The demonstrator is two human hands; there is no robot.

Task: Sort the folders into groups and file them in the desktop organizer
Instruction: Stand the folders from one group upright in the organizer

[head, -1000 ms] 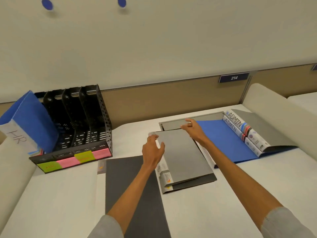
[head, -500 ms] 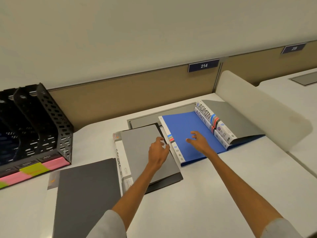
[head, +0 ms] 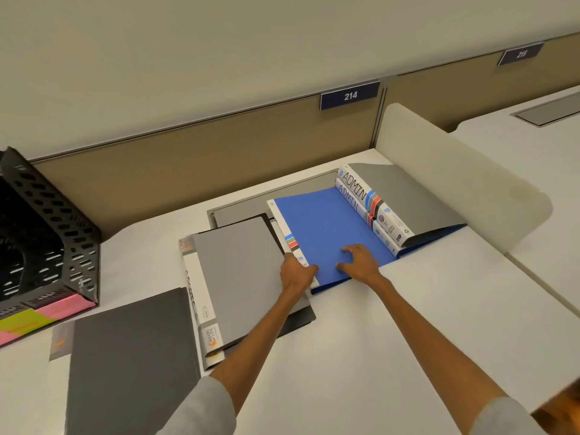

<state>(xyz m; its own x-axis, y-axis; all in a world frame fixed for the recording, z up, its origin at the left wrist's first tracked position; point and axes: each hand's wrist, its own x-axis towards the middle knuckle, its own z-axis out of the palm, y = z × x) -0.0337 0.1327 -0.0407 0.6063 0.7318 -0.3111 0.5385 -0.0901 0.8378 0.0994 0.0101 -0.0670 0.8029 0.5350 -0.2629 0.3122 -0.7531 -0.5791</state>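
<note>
A blue folder [head: 326, 227] lies flat at the middle of the desk. My left hand [head: 296, 273] grips its near left corner at the white spine, thumb on top. My right hand [head: 357, 260] rests on the blue cover with bent, spread fingers. To the left, a light grey folder [head: 238, 271] lies on a darker one. A dark grey folder [head: 131, 356] lies flat at the lower left. Two folders marked ADMIN [head: 370, 202] are stacked at the right, overlapping the blue folder's far edge. The black desktop organizer [head: 47, 233] stands at the left edge, partly out of view.
Pink and yellow-green labels [head: 40, 318] mark the organizer's front. A frosted divider panel [head: 455, 177] rises at the desk's right side. A tan partition with a plate reading 214 [head: 350, 95] runs along the back. A grey cable hatch [head: 238, 211] lies behind the folders.
The view has swung right, so the organizer is mostly out of frame. My left hand has left the grey folder and taken the blue folder's corner. My right hand has settled on the blue cover.
</note>
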